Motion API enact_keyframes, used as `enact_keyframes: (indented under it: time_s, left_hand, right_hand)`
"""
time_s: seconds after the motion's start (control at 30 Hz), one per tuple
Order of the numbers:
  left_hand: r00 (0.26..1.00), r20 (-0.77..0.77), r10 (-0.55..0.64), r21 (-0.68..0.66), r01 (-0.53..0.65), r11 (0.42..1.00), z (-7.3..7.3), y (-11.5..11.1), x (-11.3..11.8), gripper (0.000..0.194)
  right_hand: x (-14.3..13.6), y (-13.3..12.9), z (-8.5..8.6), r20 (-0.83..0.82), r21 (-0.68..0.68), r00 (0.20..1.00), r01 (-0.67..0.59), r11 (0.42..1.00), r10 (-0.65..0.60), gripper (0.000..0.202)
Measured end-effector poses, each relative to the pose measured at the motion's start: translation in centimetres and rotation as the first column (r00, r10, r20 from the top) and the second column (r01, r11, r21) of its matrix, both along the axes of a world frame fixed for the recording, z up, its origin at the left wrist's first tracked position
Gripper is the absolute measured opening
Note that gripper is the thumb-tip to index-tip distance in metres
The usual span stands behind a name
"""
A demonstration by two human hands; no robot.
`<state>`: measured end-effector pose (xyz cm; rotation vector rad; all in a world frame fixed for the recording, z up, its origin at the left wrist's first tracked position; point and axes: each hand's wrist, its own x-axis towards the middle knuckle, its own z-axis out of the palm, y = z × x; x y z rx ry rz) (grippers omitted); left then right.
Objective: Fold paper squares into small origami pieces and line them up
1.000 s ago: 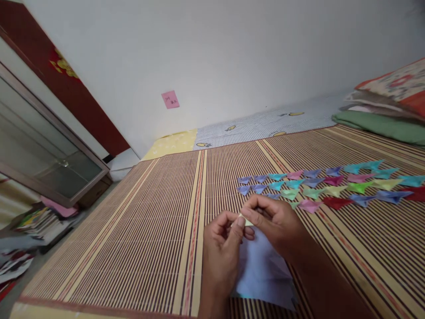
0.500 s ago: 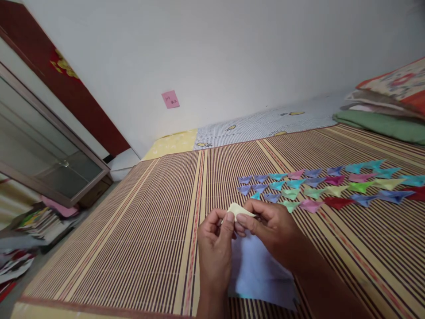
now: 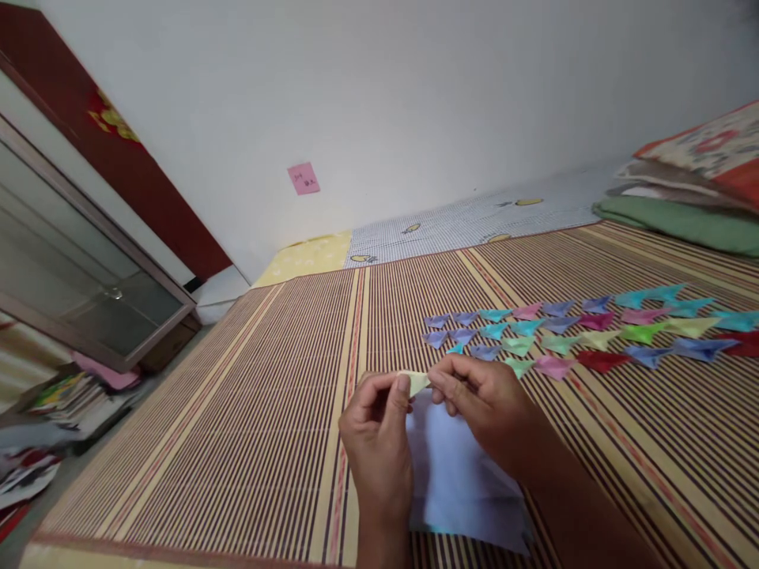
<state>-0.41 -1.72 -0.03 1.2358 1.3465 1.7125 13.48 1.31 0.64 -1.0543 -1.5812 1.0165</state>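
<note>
Between my hands is a small folded piece of pale yellow paper [image 3: 418,384]. My left hand [image 3: 379,419] pinches its left end between thumb and fingers. At the right end, my right hand [image 3: 468,391] pinches it the same way; the fingertips partly cover the paper. Below them, a pale bluish-white sheet [image 3: 462,474] lies on the striped mat, with a bit of turquoise showing at its lower edge. Just beyond my right hand stand rows of small folded paper boats, among them a pink one [image 3: 556,367] and a red one [image 3: 602,361].
The striped mat [image 3: 237,427] covers the bed. Folded bedding [image 3: 681,225] is stacked at the far right. A pink note [image 3: 303,178] is stuck on the wall. To the left are a glass-panelled door [image 3: 88,237] and a pile of books [image 3: 74,399].
The yellow paper has turned and now shows a narrower, pointed shape. My left hand has shifted slightly left, and the right fingers have moved to the paper's right tip.
</note>
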Motion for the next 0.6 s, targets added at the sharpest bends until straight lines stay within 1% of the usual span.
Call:
enact_keyframes:
  time_s: [0.07,0.13,0.23,0.3,0.37,0.5,0.6]
  left_hand:
    - [0.999,-0.030,0.029,-0.005,-0.030,1.000,0.09,-0.01,0.07,0.013]
    - [0.999,-0.024,0.021,-0.029,-0.022,0.999,0.05,0.06,0.01,0.014]
    - [0.992,0.106,-0.072,-0.083,0.081,0.993,-0.15,0.22,-0.27,0.015]
    - [0.970,0.195,-0.143,-0.087,0.163,0.983,-0.29,0.26,-0.46,0.015]
    - [0.961,0.216,-0.171,-0.068,0.189,0.980,-0.36,0.19,-0.51,0.016]
    - [0.979,0.166,-0.116,-0.040,0.124,0.991,-0.24,-0.04,-0.18,0.015]
    - [0.982,0.157,-0.101,-0.046,0.110,0.993,-0.08,-0.11,0.09,0.017]
  right_hand:
    - [-0.12,-0.18,0.23,0.036,0.036,0.999,0.034,0.999,-0.035,0.029]
    - [-0.11,-0.30,0.40,0.078,0.096,0.995,0.049,0.994,-0.057,0.027]
    - [0.08,-0.37,0.48,0.135,0.202,0.988,0.044,0.978,-0.072,0.025]
    - [0.23,-0.35,0.49,0.148,0.243,0.987,0.024,0.970,-0.061,0.025]
    - [0.29,-0.34,0.52,0.128,0.227,0.991,0.003,0.974,-0.033,0.027]
    - [-0.03,-0.41,0.65,0.033,0.114,0.999,-0.042,0.993,0.038,0.026]
    - [-0.41,-0.55,0.72,0.011,0.106,0.999,-0.038,0.994,0.037,0.027]
